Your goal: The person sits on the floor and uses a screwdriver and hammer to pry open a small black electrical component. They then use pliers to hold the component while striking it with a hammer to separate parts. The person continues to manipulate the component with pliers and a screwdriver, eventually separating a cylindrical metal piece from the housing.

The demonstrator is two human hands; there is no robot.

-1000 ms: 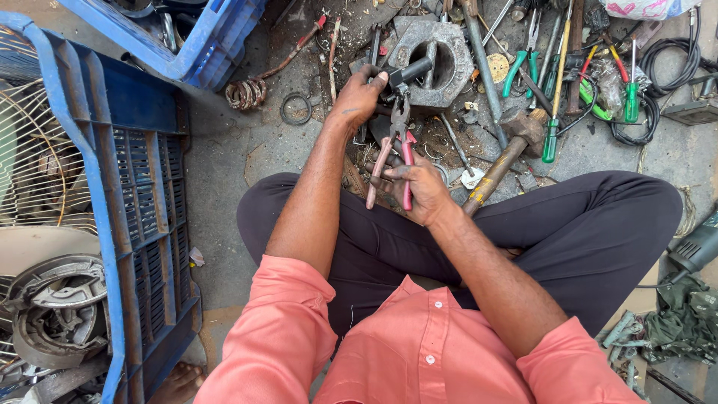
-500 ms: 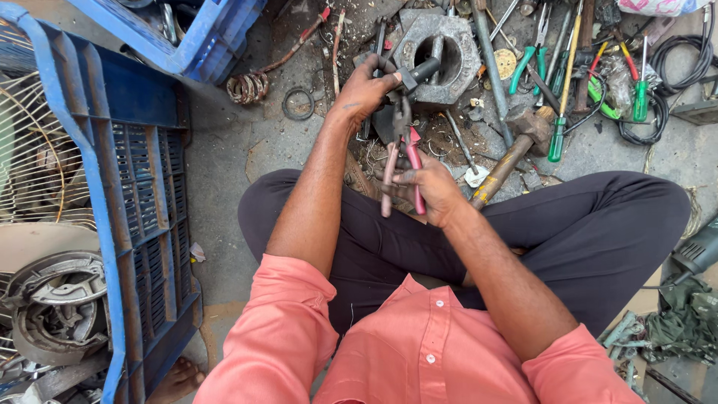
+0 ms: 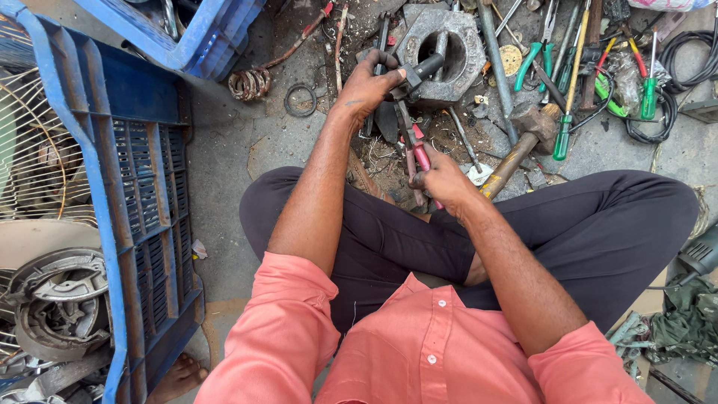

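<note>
Down by the big hex nut, left hand clamped on a dark metal part against it, right hand fingers closed around red-handled pliers, hammer just beside.

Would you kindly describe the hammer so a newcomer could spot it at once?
Start at the big grey hexagonal nut on the ground ahead of the person. Just right of it lies the hammer, near the right hand. Its wooden handle and blocky rusty head distinguish it from the green-handled screwdrivers nearby.
</note>
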